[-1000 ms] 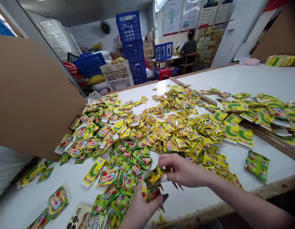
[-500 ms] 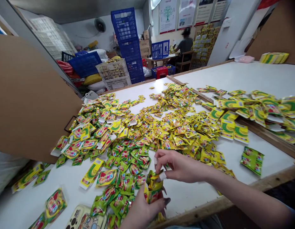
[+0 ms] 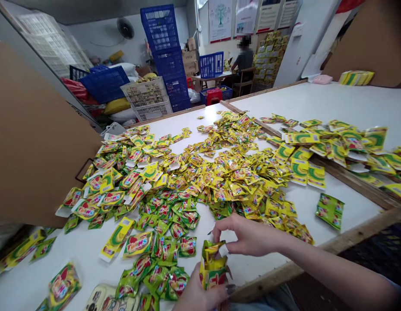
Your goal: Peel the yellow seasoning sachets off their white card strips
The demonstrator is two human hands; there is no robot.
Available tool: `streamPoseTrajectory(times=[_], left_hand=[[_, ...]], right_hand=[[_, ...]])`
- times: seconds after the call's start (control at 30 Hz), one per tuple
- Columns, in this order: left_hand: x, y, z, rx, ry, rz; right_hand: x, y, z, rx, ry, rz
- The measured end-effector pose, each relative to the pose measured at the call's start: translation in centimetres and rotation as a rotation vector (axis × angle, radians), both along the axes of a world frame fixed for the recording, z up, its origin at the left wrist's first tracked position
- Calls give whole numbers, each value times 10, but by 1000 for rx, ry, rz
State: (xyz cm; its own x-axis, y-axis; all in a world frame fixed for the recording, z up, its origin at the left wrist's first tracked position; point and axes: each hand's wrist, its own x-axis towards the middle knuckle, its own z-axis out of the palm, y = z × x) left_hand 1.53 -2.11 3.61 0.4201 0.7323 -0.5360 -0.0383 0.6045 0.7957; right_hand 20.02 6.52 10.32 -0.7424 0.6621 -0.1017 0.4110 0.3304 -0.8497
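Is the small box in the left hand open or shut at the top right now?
Open: packets show in the mouth of the box, with the right hand close beside it.

This looks like a packing workshop: small yellow and green foil sachets (image 3: 244, 175) and printed yellow card boxes (image 3: 118, 238) heap a wood-edged white table (image 3: 85, 246); behind rise stacked blue plastic crates (image 3: 168, 63), and a person in dark clothing (image 3: 244, 60) sits beyond.

The head view looks forward and down from close above the near edge of the white table surface (image 3: 83, 244), past its far edge.
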Motion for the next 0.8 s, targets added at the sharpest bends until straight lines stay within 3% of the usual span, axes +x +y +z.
streamPoseTrajectory(times=[0.13,0.27,0.37,0.57,0.7,0.8], left_hand=[[1,1,6,-28,-72,40],[3,1,2,5,-35,124],[3,0,-2,43,23,53],[5,-3,-8,31,-19,-169],[9,0,-9,114,-99,-191],[12,5,-2,122,-53,-228]], right_hand=[[-4,-7,1,28,72,-33],[-4,-9,-7,-148,155,-57],[0,-10,-15,-236,123,-27],[1,-14,-24,-189,52,183],[0,-12,-27,-157,-3,277],[-2,-8,-30,-194,-28,354]])
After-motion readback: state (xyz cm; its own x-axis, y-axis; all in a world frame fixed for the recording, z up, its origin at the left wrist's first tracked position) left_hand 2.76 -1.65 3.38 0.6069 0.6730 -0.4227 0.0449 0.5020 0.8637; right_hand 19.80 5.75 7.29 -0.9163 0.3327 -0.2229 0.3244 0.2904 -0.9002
